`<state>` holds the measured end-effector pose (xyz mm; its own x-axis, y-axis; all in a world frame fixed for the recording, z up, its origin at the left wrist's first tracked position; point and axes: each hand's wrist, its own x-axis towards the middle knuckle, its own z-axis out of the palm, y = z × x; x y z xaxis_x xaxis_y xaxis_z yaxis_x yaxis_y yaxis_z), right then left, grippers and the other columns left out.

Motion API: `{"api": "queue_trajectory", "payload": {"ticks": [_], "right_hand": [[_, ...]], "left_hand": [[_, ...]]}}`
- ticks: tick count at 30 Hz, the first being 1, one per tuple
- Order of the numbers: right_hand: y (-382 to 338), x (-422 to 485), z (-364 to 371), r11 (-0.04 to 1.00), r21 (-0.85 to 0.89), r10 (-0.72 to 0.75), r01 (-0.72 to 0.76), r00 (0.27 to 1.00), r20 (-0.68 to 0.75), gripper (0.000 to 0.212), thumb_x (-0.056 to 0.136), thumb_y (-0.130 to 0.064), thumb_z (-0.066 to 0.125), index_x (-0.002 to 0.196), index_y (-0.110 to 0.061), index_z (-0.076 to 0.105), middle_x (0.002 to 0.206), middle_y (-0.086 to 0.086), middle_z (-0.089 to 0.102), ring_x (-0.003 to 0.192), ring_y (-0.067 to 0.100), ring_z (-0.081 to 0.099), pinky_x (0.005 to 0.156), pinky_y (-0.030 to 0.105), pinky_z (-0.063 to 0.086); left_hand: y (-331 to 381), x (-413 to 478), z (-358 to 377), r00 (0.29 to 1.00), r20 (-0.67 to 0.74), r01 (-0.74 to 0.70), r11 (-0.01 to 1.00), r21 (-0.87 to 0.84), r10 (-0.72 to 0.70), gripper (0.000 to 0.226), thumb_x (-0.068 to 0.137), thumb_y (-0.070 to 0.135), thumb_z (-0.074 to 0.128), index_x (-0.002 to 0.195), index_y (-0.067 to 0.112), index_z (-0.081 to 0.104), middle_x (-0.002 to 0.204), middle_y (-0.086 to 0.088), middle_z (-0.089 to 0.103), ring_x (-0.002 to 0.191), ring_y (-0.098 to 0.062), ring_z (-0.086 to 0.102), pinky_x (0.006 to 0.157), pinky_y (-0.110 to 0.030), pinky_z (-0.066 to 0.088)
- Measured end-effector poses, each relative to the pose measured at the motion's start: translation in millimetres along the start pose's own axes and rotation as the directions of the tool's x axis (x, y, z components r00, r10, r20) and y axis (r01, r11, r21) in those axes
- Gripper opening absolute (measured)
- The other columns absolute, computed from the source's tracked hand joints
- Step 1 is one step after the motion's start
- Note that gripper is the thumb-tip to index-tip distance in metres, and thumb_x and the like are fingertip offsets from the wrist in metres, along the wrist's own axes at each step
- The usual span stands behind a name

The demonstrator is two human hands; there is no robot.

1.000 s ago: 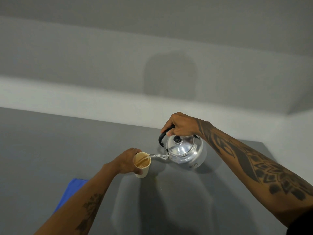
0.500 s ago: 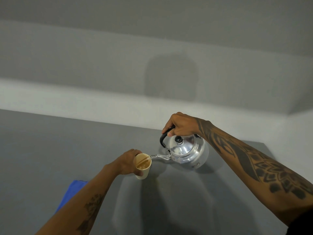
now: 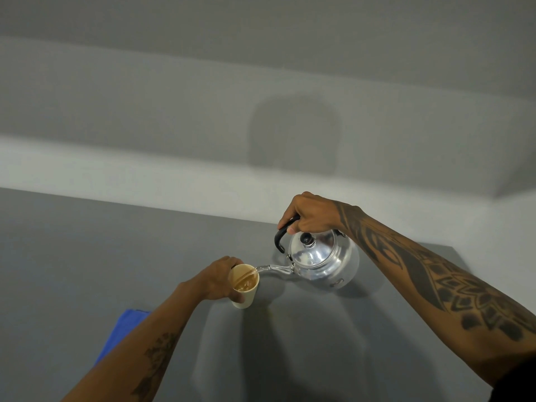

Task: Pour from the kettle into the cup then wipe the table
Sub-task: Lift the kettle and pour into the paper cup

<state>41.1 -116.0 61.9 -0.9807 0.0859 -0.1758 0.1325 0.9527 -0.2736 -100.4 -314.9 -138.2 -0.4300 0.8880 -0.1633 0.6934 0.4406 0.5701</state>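
Note:
A shiny metal kettle (image 3: 324,261) with a black lid knob hangs tilted to the left above the grey table (image 3: 87,256). My right hand (image 3: 310,213) grips its black handle from above. The thin spout reaches the rim of a cream paper cup (image 3: 244,288), and a clear stream runs into it. Brownish liquid shows inside the cup. My left hand (image 3: 216,281) wraps the cup's left side and holds it on the table. A blue cloth (image 3: 123,332) lies at the lower left, partly hidden under my left forearm.
A pale wall with a white ledge (image 3: 145,181) runs behind the table's far edge. The table's right corner (image 3: 452,250) ends beyond my right forearm. A small wet-looking mark (image 3: 271,313) sits on the table to the right of the cup.
The kettle has lifted slightly and tipped a bit further left while the pour continues. The cup and my left hand have stayed in place.

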Motion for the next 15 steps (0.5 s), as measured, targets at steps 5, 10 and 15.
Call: {"api": "queue_trajectory", "payload": {"ticks": [5,10,15], "right_hand": [[0.7,-0.2,-1.4,1.000,0.003,-0.008,0.008,1.000,0.002,0.025,0.084,-0.014,0.068,0.109,-0.017,0.072,0.106,0.000,0.074,0.085,0.011,0.063,0.078,0.024,0.049],[1.6,0.6,-1.8,1.000,-0.006,-0.007,0.007,1.000,-0.001,0.025,0.084,-0.015,0.068,0.108,-0.018,0.073,0.105,-0.002,0.074,0.080,0.008,0.063,0.072,0.020,0.048],[2.5,0.0,-1.5,1.000,-0.009,0.000,0.000,1.000,0.001,0.025,0.083,-0.016,0.068,0.107,-0.019,0.073,0.103,-0.001,0.075,0.088,0.018,0.066,0.081,0.034,0.055]], "left_hand": [[3.1,-0.7,-1.5,1.000,0.002,0.002,1.000,0.003,-0.002,0.081,0.059,0.044,0.086,0.128,0.026,0.046,0.128,0.002,0.052,0.110,-0.019,0.052,0.095,-0.037,0.050],[3.1,-1.3,-2.0,1.000,0.001,0.013,1.000,0.006,-0.013,0.082,0.057,0.046,0.085,0.127,0.027,0.046,0.128,0.003,0.053,0.109,-0.017,0.052,0.093,-0.036,0.051],[4.3,-1.3,-2.5,1.000,-0.003,0.010,1.000,0.007,-0.010,0.080,0.058,0.045,0.086,0.126,0.028,0.047,0.127,0.003,0.053,0.109,-0.017,0.052,0.093,-0.034,0.050]]}}
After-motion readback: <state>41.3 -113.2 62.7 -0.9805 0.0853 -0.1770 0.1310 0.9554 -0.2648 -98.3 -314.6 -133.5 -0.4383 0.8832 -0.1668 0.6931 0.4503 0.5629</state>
